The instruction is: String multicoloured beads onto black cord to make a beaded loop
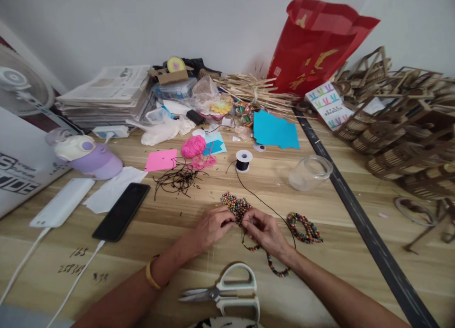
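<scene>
A small heap of multicoloured beads [236,204] lies on the table, touched at its near edge by my fingertips. My left hand [213,227] has its thumb and fingers pinched together at the left of the heap; what they hold is too small to make out. On the right side my right hand [265,231] pinches the thin black cord. Threaded beads [279,271] on this cord trail below the right hand. The cord runs to a white spool of black cord [243,161]. A finished-looking coil of strung beads [304,228] rests right of my right hand.
Scissors [227,290] lie close to me. A glass jar [310,172], pink yarn [194,146], tangled black cord pieces [177,177] and blue paper [275,129] lie beyond the hands. A phone [121,212] is at left; small wooden baskets [391,138] crowd the right.
</scene>
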The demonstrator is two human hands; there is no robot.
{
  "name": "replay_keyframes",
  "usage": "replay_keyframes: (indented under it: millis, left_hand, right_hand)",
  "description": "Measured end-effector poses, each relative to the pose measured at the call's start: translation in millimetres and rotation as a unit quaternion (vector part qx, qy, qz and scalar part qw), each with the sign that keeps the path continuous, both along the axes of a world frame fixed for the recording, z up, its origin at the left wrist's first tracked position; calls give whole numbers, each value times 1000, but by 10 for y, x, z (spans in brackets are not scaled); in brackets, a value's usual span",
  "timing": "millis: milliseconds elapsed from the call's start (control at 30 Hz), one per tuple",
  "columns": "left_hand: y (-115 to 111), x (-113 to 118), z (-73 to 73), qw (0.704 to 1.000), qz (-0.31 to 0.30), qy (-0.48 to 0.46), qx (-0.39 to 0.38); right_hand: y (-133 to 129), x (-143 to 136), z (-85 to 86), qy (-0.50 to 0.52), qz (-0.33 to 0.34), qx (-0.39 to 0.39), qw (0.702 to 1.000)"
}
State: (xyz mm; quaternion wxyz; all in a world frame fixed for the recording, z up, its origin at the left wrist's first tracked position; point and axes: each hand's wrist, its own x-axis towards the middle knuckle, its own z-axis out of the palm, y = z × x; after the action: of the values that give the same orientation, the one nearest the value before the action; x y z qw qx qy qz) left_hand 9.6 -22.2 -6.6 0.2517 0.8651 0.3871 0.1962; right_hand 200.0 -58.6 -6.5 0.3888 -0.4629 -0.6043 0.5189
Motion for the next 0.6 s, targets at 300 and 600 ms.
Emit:
replay_keyframes:
  millis: [300,600]
  left_hand:
    - [18,10,36,981,69,-120,-134]
    - [34,-18,42,912,76,-235,-328]
  right_hand:
    - [-6,7,-20,-17,30,24,999]
    - [-9,21,-82,-32,33,26,999]
